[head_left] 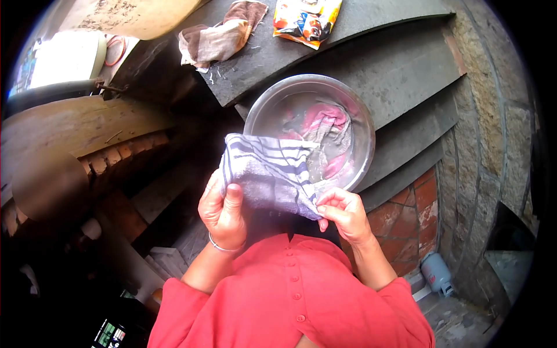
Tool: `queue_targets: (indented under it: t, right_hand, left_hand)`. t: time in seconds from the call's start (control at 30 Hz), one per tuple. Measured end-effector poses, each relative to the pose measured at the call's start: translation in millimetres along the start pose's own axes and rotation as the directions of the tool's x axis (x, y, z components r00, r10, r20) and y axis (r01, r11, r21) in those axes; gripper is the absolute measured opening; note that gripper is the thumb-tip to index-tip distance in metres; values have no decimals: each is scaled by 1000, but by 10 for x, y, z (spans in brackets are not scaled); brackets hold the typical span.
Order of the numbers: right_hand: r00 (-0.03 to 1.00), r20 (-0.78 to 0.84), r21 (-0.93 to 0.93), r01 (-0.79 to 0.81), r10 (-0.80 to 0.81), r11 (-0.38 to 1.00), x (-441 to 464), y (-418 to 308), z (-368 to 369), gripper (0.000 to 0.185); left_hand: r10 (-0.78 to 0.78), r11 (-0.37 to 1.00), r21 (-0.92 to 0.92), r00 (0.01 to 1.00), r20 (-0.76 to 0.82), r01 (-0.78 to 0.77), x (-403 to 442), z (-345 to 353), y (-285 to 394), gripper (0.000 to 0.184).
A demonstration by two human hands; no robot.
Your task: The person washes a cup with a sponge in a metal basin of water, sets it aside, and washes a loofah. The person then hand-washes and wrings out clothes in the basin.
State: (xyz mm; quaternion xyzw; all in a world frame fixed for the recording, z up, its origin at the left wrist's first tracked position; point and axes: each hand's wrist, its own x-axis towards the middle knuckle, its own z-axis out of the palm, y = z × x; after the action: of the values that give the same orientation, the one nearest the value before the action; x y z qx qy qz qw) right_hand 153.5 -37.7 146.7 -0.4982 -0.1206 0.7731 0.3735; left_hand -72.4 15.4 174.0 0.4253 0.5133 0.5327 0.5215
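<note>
"Where do we have the striped cloth [264,171]?"

"Stretched between our hands, across the near-left edge of the metal basin [361,116]. Our left hand [223,214] grips its left side, thumb in front, other fingers partly hidden; our right hand [343,213] pinches the lower right corner."

"How should we handle it?"

"We'd best pull evenly so the folds open, and work over the basin, clear of the bunched pink-and-grey cloth [329,119] inside."

"And beyond?"

"We see a brown-and-pale cloth [223,37] and a bright packet [307,22] on the dark surface [246,66]."
</note>
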Motion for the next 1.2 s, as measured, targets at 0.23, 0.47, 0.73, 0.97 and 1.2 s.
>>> queue_targets:
  t: [0.23, 0.47, 0.73, 0.97, 1.2]
  right_hand:
    - [894, -292, -375, 220, -340, 901, 499, 222, -606, 11]
    - [678, 161, -987, 117, -717, -111, 1588, 914, -749, 45]
    - [791, 206, -961, 52, -576, -272, 2026, 1153, -786, 47]
    - [846, 174, -960, 32, -504, -277, 2141, 1178, -881, 50]
    - [769, 241, -952, 68, -591, -299, 1578, 799, -977, 46]
  left_hand:
    - [-211, 934, 290, 977, -24, 209, 6, 122, -815, 17]
    - [44, 570, 819, 998, 48, -65, 318, 443, -2062, 21]
    - [-25, 164, 979, 992, 122, -117, 391, 592, -2654, 37]
    - [-206, 171, 984, 975, 82, -46, 501, 620, -2575, 29]
    - [-182, 920, 300, 952, -245, 253, 523, 436, -1877, 21]
